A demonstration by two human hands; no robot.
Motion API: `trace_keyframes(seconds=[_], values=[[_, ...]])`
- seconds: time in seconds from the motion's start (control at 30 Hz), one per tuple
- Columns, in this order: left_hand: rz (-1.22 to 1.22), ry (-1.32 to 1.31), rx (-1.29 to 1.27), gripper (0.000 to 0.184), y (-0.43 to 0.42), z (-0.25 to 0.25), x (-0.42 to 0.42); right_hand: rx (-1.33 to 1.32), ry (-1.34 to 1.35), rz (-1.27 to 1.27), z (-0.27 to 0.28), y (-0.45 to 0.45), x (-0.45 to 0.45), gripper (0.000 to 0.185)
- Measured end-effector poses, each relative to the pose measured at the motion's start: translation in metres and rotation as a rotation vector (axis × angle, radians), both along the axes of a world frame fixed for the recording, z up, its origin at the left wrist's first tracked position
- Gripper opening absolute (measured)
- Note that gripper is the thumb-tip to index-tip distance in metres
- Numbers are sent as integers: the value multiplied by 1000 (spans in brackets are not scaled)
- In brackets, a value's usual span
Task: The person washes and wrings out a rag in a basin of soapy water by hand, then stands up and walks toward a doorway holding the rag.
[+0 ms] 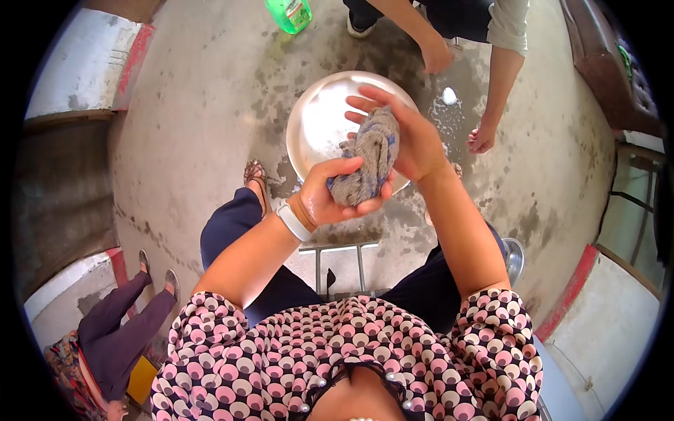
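A bunched grey cloth with blue patches point(366, 158) is raised over a wide metal basin point(309, 133). My left hand point(337, 189) grips its lower end, thumb across the front and fingers underneath. My right hand point(414, 140) lies along the cloth's right side, its fingers stretched out and apart beyond the upper end. The basin is on the floor, bright inside and partly hidden by my hands and the cloth.
Another person's hands point(481, 139) hang near white suds point(449, 97) on the wet concrete. A green bottle point(289, 14) stands at the back. Beside my right leg is a metal bowl point(514, 259). A person in purple trousers point(123, 319) is at the lower left.
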State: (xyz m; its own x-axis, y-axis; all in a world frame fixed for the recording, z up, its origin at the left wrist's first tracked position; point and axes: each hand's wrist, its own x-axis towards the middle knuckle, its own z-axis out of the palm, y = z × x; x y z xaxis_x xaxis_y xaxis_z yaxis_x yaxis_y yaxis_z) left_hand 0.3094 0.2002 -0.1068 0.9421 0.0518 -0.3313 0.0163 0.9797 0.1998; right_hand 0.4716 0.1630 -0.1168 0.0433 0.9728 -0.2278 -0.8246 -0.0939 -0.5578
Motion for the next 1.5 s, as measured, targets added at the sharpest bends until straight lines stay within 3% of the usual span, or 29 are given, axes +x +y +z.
trace_keyframes(seconds=[0.07,0.1,0.17,0.2,0.3,0.37,0.53,0.9,1.1,1.2,1.27,1.4,1.5], values=[[-14,-136,-202,53,-6,-4,-4,260,21,107,-4,1,-5,65],[-16,-133,-204,53,-7,-5,-4,259,23,104,1,1,-8,65],[-58,-231,-265,50,-13,-6,-4,250,-46,207,16,-4,-10,64],[-59,-229,-269,50,-14,-7,-4,197,-66,222,22,-5,-7,46],[-43,-137,-152,52,-16,-8,-3,31,-64,204,23,-4,-8,37],[-88,-13,-25,43,-15,-5,-2,-61,-99,170,25,-3,-11,29],[-127,90,200,34,-14,-4,2,-183,-392,201,23,2,-17,16],[-70,448,460,19,-25,-25,11,-268,-654,48,-7,4,-32,10],[41,624,935,22,-33,-36,16,-263,-883,-116,-17,4,-41,8],[76,637,1035,30,-34,-36,16,-221,-989,-144,-19,3,-43,8],[186,626,1173,46,-38,-41,13,-204,-998,-160,-16,2,-46,8],[199,734,1353,52,-37,-40,12,-215,-1003,-199,-23,3,-48,10],[37,799,1247,52,-26,-23,12,-262,-901,-162,-25,10,-41,11]])
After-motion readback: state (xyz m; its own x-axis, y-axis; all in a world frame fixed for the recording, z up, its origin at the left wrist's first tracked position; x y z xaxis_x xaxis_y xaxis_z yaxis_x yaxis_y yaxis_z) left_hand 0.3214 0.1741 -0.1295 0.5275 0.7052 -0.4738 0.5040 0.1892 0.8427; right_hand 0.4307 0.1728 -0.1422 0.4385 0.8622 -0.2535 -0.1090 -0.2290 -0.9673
